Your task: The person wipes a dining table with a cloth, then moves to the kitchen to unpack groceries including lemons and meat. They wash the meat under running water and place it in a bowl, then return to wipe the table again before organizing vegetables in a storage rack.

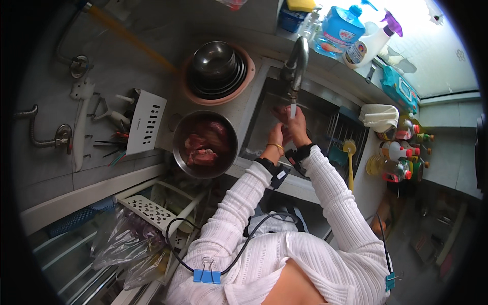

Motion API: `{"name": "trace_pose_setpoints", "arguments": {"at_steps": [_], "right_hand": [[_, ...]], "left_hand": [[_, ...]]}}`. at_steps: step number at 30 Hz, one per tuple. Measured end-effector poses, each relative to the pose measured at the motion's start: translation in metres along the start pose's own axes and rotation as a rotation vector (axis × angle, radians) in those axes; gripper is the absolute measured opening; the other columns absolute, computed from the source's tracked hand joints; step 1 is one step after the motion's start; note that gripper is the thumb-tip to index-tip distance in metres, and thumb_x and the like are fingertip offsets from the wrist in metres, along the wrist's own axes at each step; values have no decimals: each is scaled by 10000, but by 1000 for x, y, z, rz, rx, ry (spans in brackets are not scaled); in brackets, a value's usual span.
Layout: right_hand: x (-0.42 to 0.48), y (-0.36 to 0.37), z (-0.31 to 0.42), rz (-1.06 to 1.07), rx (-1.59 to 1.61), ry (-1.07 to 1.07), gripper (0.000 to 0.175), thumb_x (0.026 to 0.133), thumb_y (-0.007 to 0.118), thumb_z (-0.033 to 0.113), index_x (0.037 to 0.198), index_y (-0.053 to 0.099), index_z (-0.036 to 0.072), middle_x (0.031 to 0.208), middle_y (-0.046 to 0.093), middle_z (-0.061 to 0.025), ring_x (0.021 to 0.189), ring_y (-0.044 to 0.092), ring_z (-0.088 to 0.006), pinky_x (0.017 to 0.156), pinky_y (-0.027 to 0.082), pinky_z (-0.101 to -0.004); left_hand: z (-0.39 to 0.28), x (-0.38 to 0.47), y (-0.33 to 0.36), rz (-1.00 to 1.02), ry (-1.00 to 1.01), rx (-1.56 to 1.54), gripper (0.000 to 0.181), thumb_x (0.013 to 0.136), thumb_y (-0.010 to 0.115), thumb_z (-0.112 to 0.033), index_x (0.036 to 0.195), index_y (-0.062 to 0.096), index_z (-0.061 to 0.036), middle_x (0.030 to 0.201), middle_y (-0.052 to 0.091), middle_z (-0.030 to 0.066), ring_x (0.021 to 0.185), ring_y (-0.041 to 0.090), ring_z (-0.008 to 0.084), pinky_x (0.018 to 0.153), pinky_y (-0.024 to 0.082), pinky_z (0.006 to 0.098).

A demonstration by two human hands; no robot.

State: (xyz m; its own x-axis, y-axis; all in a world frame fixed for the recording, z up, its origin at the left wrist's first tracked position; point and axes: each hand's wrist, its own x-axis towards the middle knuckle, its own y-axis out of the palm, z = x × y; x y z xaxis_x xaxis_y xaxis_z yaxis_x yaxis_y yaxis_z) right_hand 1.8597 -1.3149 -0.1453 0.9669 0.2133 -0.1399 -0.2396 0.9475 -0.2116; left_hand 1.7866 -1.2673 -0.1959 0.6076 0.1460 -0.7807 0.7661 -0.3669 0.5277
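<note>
Under the faucet [297, 65], water runs onto my right hand [299, 124] over the sink [263, 114]. It grips a reddish piece, apparently raw meat [281, 113], partly covered by the fingers. My left hand [278, 136], with a gold-coloured bracelet [277, 146] at its wrist, is close below the meat and against my right hand. Whether its fingers hold the meat cannot be made out. Left of the sink stands a round metal bowl [177, 152] with several chunks of raw red meat [202, 156] in dark reddish liquid.
Behind the bowl, stacked metal bowls [214, 59] sit in a pink basin [249, 70]. A dish rack [331, 129] and yellow-handled brush [350, 160] occupy the sink's right side. Several bottles [396, 169] stand farther right; detergent [339, 30] lines the windowsill. A white utensil holder [146, 122] is left.
</note>
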Motion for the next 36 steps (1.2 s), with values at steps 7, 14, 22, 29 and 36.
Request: {"name": "trace_pose_setpoints", "arguments": {"at_steps": [7, 14, 22, 29, 36], "right_hand": [[-19, 0, 2, 254, -175, -74, 314, 822, 716, 300, 710, 611, 26, 627, 623, -79, 579, 548, -154, 556, 473, -333], [1, 6, -34, 323, -222, 199, 477, 969, 458, 418, 1126, 618, -2, 1077, 685, -169, 1069, 629, -331, 926, 470, -378], [-4, 6, -46, 339, 56, 160, 452, 991, 469, 381, 1239, 599, 26, 1090, 672, -120, 1016, 612, -196, 896, 456, -303], [-30, -26, -9, 305, 338, 419, 193, 823, 640, 9, 1011, 601, 29, 887, 622, -36, 787, 600, -127, 643, 477, -240], [-15, -19, 23, 445, 165, 297, 154, 822, 664, 35, 821, 521, 91, 762, 532, 19, 665, 548, -98, 517, 376, -218]], "left_hand": [[5, 46, 0, 526, -69, -381, 225, 951, 454, -285, 931, 578, -98, 1016, 641, 74, 941, 608, 230, 865, 497, 356], [22, 75, -8, 613, -13, -522, 276, 961, 438, -363, 981, 586, -132, 1041, 625, 55, 969, 585, 220, 916, 467, 355], [29, 86, 2, 147, 16, -357, 407, 997, 351, -456, 937, 590, -132, 955, 634, 17, 892, 589, 185, 841, 480, 338], [-14, 42, 23, 32, -72, -6, 197, 974, 426, -229, 1079, 512, -87, 741, 595, 74, 686, 597, 208, 636, 530, 341], [10, 89, -14, 50, -35, -373, 280, 961, 402, -159, 1239, 432, -161, 993, 610, 83, 782, 609, 201, 751, 529, 356]]}}
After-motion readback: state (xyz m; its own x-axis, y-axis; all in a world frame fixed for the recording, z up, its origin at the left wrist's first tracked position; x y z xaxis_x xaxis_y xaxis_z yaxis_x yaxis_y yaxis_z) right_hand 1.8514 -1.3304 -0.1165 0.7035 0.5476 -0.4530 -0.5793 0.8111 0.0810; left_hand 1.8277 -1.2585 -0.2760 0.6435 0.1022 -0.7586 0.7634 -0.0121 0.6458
